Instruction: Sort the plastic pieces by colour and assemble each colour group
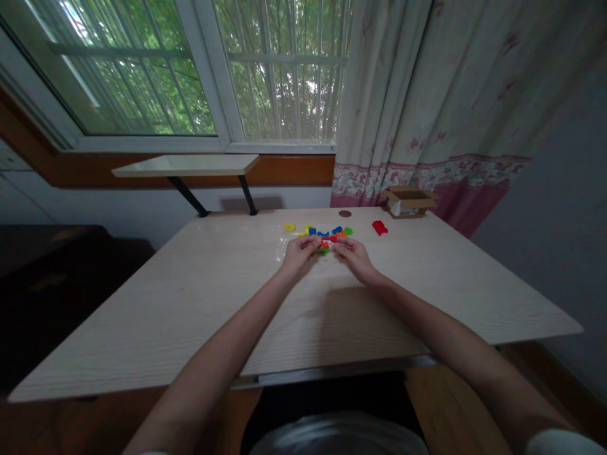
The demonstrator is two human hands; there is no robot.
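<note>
Near the back of the table, my left hand [300,253] and my right hand [355,255] face each other, fingers pinched. Between their fingertips is a small red plastic piece [329,239], held from both sides. Just under it show a bit of orange-red and a green piece [323,251]; whether these are joined to the red one I cannot tell. Behind the hands lie a blue piece [312,232], another blue piece [337,230], a light green piece [348,231], an orange piece [341,235] and a yellow piece [289,227]. The fingers partly hide this group.
A larger red piece [379,227] lies to the right, in front of an open cardboard box [410,203]. A dark round disc [344,213] is at the table's back edge. On the left, a raised white shelf [190,165] stands on black legs. Clear plastic glints beside my left hand.
</note>
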